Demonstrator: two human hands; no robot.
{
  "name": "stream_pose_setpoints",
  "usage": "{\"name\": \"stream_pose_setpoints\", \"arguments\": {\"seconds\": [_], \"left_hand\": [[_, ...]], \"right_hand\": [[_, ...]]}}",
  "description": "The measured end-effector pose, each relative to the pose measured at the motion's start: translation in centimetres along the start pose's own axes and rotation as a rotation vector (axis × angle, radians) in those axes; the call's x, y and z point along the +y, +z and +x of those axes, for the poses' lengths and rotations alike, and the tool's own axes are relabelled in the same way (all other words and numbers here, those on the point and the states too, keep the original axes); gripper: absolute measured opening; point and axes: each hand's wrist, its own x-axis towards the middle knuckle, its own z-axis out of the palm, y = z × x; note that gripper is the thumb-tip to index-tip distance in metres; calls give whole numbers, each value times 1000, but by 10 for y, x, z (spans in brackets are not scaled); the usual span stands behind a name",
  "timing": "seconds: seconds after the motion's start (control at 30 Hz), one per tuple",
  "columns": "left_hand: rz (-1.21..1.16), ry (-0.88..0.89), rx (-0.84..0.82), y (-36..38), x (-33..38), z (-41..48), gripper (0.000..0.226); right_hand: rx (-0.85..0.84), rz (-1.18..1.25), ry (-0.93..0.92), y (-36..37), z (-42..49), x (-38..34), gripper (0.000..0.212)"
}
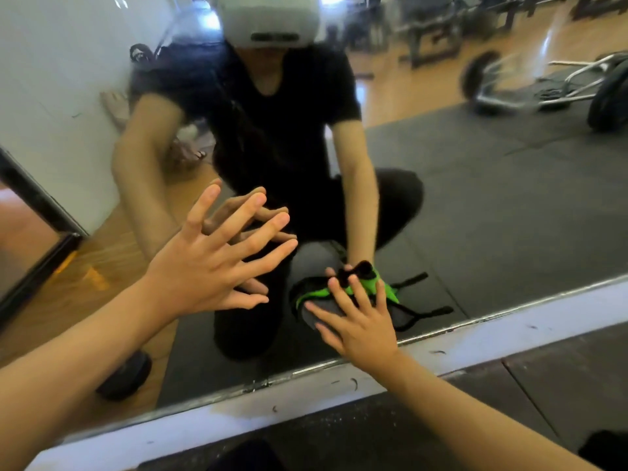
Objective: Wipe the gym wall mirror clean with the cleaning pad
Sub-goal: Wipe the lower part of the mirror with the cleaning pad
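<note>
Right grip (360,321) presses the pad (326,300) flat on the mirror (475,205), fingers spread; left hand (217,263) open, splayed on the glass.

Pad sits low, at 6 o'clock, just above the frame (475,341). Nothing curls round it, so I judge a hard stroke could slide it loose. My bare left palm, at 9 o'clock of the pad, may smear the glass.

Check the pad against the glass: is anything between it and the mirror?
Nothing visible. The right hand presses the cleaning pad flat on the mirror near its bottom edge; the left hand is spread beside it.
</note>
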Motion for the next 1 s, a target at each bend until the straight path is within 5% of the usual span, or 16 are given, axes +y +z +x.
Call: {"name": "stream_pose_setpoints", "arguments": {"seconds": [0.1, 0.23, 0.37, 0.53, 0.73, 0.9, 1.0], "left_hand": [[3, 9, -9, -2, -4, 2, 86], [29, -12, -13, -10, 1, -1, 95], [46, -49, -1, -6, -1, 0, 98], [94, -33, -4, -5, -2, 0, 94], [60, 27, 26, -7, -12, 12, 71], [12, 25, -56, -7, -7, 8, 77], [-95, -43, -210, -16, 1, 1, 76]], "right_hand": [[-25, -47, -104, 5, -11, 4, 75], [211, 136, 153, -36, 96, 13, 61], [236, 91, 218, -36, 105, 20, 57], [38, -55, -6, 11, -11, 12, 76], [15, 59, -9, 4, 5, -10, 61], [-121, -137, -542, 14, -25, 28, 76], [-48, -185, -464, 16, -55, 80, 73]]}}
